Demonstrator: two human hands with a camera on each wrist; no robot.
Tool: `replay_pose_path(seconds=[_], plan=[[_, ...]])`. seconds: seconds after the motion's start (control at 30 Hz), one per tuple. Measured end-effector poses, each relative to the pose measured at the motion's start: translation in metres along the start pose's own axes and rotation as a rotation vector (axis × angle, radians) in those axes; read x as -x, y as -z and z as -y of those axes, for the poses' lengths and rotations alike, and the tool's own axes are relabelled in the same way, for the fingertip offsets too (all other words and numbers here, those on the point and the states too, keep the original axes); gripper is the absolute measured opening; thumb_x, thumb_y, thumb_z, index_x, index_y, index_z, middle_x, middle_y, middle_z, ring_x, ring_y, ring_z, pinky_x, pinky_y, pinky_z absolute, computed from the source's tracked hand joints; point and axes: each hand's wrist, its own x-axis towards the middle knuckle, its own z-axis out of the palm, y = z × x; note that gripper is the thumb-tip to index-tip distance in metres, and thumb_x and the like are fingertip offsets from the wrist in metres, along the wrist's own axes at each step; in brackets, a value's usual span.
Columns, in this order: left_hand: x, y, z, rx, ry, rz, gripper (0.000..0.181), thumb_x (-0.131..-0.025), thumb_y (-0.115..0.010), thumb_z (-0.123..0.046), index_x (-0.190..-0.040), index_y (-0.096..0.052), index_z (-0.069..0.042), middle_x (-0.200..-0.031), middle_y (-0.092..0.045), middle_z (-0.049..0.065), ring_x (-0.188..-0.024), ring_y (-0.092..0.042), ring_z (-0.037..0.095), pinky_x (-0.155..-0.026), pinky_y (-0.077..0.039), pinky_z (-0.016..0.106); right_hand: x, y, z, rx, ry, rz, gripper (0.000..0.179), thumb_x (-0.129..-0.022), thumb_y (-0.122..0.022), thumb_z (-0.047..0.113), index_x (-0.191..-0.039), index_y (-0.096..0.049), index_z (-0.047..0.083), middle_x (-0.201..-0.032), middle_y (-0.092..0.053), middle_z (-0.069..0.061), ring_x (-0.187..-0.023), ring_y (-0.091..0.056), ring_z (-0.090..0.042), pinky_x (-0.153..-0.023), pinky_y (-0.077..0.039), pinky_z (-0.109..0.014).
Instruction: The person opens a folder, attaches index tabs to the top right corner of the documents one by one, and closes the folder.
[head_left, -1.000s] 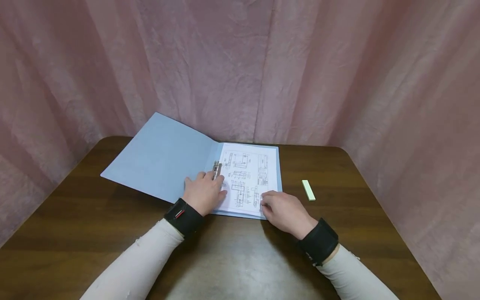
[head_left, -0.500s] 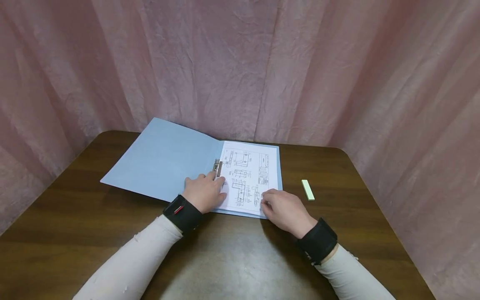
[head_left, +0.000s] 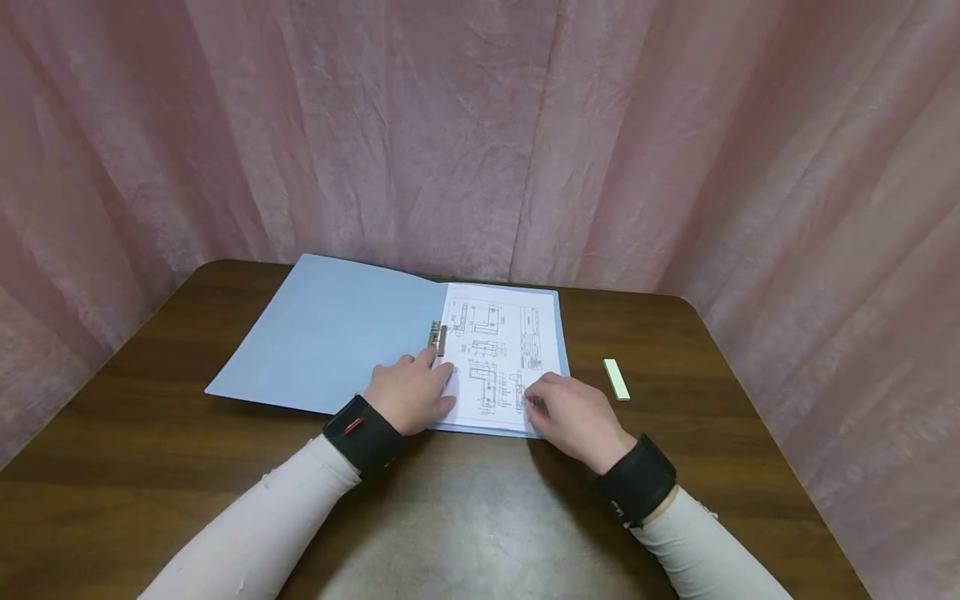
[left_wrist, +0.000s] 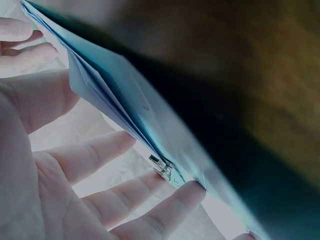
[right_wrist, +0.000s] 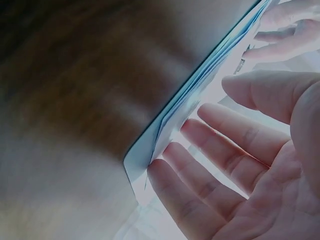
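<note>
A light blue folder [head_left: 330,333] lies spread on the table, its left cover slightly raised. White sheets with technical drawings [head_left: 487,350] lie on its right side, beside a metal clip [head_left: 437,337] at the spine. My left hand [head_left: 408,392] rests with spread fingers near the spine, just below the clip, touching folder and paper. At the lower right corner of the sheets, the fingertips of my right hand [head_left: 573,417] touch the paper. The right wrist view has these fingers [right_wrist: 220,155] extended against the top sheet, the thumb apart from them.
A pale green strip-shaped block [head_left: 617,379] lies on the brown wooden table [head_left: 675,517], right of the folder. Pink curtains [head_left: 480,133] hang behind the table's back edge.
The folder's left cover has sunk lower toward the table. The folder's lower right corner has shifted slightly right, with both hands staying on it.
</note>
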Motion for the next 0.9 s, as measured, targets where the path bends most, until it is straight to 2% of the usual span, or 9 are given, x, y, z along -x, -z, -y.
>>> replay_pose_path(seconds=[0.1, 0.27, 0.37, 0.6, 0.9], plan=[[0.004, 0.001, 0.000, -0.014, -0.020, -0.003, 0.058, -0.103, -0.077, -0.043, -0.151, -0.066, -0.012, -0.159, -0.055, 0.025, -0.126, -0.066, 0.045, -0.093, -0.056, 0.074, 0.001, 0.000, 0.000, 0.005, 0.006, 0.008, 0.015, -0.099, -0.081, 0.015, -0.113, -0.085, 0.010, -0.112, -0.077, -0.003, -0.096, -0.071, -0.019, -0.078, -0.058, -0.038], [0.010, 0.002, 0.000, -0.038, -0.050, -0.018, 0.059, -0.103, -0.078, -0.043, -0.151, -0.066, -0.011, -0.158, -0.056, 0.026, -0.123, -0.067, 0.044, -0.090, -0.058, 0.073, 0.001, -0.001, -0.001, 0.013, 0.001, 0.022, 0.019, -0.097, -0.083, 0.015, -0.115, -0.084, 0.009, -0.122, -0.076, -0.007, -0.109, -0.073, -0.026, -0.085, -0.059, -0.043], [0.013, 0.003, 0.000, -0.040, -0.062, -0.018, 0.059, -0.103, -0.078, -0.042, -0.151, -0.066, -0.011, -0.158, -0.056, 0.026, -0.122, -0.067, 0.043, -0.089, -0.059, 0.071, 0.001, -0.001, -0.001, 0.015, -0.008, 0.030, 0.016, -0.096, -0.083, 0.014, -0.111, -0.083, 0.009, -0.120, -0.077, -0.007, -0.105, -0.073, -0.027, -0.083, -0.059, -0.043], [0.018, 0.003, 0.000, -0.034, -0.085, -0.020, 0.057, -0.103, -0.079, -0.041, -0.149, -0.067, -0.010, -0.154, -0.058, 0.026, -0.115, -0.068, 0.041, -0.085, -0.061, 0.066, 0.000, 0.001, 0.002, 0.014, -0.035, 0.051, 0.013, -0.095, -0.086, 0.016, -0.105, -0.084, 0.008, -0.104, -0.077, -0.005, -0.085, -0.066, -0.019, -0.072, -0.054, -0.037], [0.020, 0.001, -0.002, -0.045, -0.104, -0.031, 0.059, -0.102, -0.079, -0.042, -0.150, -0.067, -0.010, -0.157, -0.057, 0.026, -0.118, -0.069, 0.042, -0.085, -0.062, 0.067, -0.001, 0.003, 0.001, 0.034, -0.071, 0.067, 0.015, -0.094, -0.089, 0.021, -0.102, -0.084, 0.009, -0.096, -0.073, -0.002, -0.078, -0.060, -0.018, -0.065, -0.050, -0.034]])
